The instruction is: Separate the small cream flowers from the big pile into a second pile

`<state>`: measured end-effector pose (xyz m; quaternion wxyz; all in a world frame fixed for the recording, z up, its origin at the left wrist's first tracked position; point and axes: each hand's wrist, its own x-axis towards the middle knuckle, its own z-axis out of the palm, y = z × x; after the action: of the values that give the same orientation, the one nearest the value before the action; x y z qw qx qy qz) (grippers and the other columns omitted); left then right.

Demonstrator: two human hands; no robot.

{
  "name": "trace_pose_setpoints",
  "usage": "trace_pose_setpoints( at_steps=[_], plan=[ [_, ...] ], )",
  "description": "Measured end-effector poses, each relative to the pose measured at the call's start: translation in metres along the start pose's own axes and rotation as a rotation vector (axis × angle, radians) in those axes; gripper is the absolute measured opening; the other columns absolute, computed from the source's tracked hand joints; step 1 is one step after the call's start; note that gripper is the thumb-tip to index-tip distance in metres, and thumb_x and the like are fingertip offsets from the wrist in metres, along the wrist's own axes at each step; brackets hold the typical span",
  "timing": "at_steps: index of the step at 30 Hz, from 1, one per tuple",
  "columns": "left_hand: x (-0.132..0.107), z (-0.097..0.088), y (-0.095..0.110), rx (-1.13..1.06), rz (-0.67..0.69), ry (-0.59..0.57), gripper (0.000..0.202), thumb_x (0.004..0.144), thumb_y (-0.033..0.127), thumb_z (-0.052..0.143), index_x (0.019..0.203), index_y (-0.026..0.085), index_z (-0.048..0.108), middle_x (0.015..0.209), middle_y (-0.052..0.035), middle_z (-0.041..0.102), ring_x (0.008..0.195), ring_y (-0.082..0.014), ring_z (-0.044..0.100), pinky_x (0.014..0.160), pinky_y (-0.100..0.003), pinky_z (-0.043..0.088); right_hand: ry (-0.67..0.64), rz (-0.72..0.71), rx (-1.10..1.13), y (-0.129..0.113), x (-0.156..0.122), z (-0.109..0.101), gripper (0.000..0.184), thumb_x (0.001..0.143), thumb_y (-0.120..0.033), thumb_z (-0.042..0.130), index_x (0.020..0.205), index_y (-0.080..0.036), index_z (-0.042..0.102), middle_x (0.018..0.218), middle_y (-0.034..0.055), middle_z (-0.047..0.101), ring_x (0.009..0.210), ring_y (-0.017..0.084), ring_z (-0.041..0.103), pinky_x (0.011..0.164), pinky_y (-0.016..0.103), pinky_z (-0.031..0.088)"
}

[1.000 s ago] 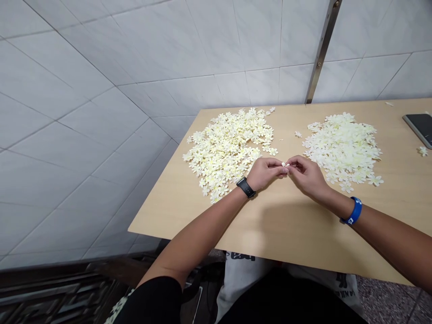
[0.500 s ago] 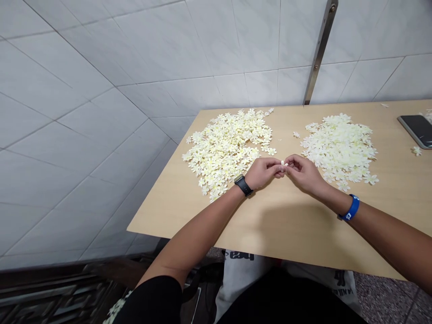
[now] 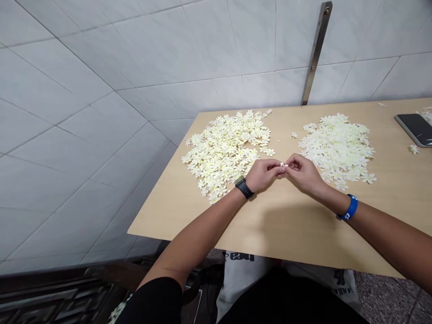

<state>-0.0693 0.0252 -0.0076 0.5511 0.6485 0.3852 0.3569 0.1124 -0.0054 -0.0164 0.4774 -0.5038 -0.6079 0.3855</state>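
Between the fingertips of both hands sits a small white flower (image 3: pixel 283 164), mostly covered by the fingers. My left hand (image 3: pixel 265 173), with a black watch at the wrist, pinches it from the left. From the other side my right hand (image 3: pixel 303 172), wearing a blue wristband, pinches it too. Just left of my left hand lies a pile of cream flowers with yellowish centres (image 3: pixel 224 148). Behind my right hand spreads a second pile of paler flowers (image 3: pixel 338 146). One loose flower (image 3: pixel 294 135) rests between the piles.
The light wooden table (image 3: pixel 297 229) meets a tiled wall (image 3: pixel 199 49). A metal bracket (image 3: pixel 316 54) is fixed upright to the wall. A phone (image 3: pixel 415 129) lies at the right, with a loose flower (image 3: pixel 413 149) near it. More flowers (image 3: pixel 119 310) show low at the left.
Both hands stay together over the table. The flower at the fingertips is more closed in by the fingers, with less of it showing. The view has shifted slightly.
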Motion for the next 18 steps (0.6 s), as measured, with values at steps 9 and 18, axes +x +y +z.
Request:
trace_pose_setpoints(
  at_steps=[9,18],
  plan=[
    [0.004,-0.009,-0.001,-0.162,-0.046,-0.091,0.046,0.087,0.053,0.079,0.098,0.009,0.073,0.083,-0.0124,0.079,0.078,-0.0224,0.08,0.079,-0.035,0.067,-0.041,-0.049,0.093,0.004,0.006,-0.001,0.028,0.083,-0.047,0.076,0.087,-0.021,0.066,0.076,0.0011,0.065,0.071,0.017,0.06,0.067,0.032,0.049],
    [0.007,-0.016,-0.003,-0.31,-0.191,-0.114,0.065,0.062,0.06,0.095,0.093,0.006,0.076,0.086,-0.0132,0.079,0.083,-0.0205,0.079,0.083,-0.033,0.065,-0.007,-0.398,-0.311,0.007,0.001,-0.004,0.008,0.096,-0.026,0.061,0.092,-0.022,0.067,0.085,0.005,0.067,0.078,0.02,0.061,0.073,0.035,0.049]
  ],
)
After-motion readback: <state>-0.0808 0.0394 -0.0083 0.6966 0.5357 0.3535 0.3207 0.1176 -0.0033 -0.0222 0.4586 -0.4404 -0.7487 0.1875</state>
